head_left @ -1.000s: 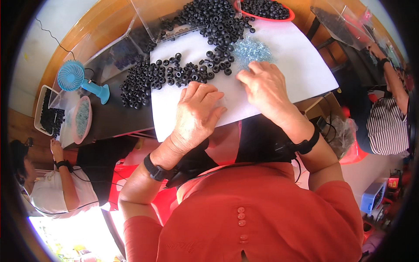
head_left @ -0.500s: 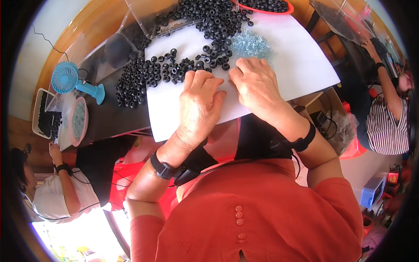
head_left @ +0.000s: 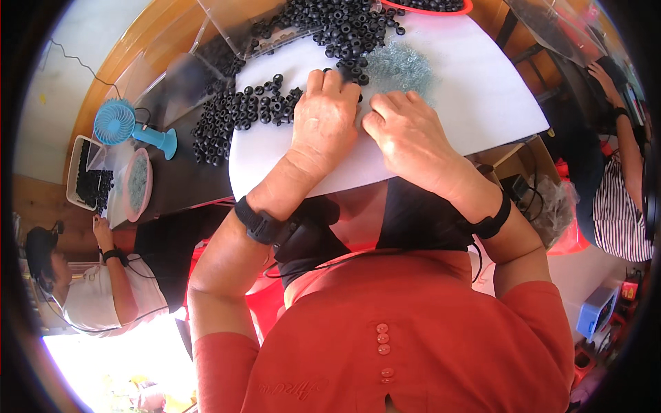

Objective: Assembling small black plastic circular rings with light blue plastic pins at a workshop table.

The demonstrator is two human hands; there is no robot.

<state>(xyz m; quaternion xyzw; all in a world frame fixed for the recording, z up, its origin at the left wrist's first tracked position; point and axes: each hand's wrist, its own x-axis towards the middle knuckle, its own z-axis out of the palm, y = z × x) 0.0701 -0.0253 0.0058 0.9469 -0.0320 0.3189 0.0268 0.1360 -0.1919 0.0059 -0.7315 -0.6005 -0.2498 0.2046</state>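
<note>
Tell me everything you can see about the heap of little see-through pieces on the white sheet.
The heap is loose and low, made of many tiny, translucent, bluish-grey pieces that look like plastic. It lies on the white sheet, with black beads along its left side. The right hand is at its near edge; whether it touches the heap is unclear.

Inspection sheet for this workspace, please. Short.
Surface: white sheet on a dark table.
Job's things: black ring-like parts piled and scattered; clear small pieces heaped right of them.
Clutter: blue fan and pink bowl at left.
Hands: left hand at the black parts, right hand by the clear pieces; grips hidden.
Cables: dark cable across the lap.
Surroundings: one person left, another right.
</note>
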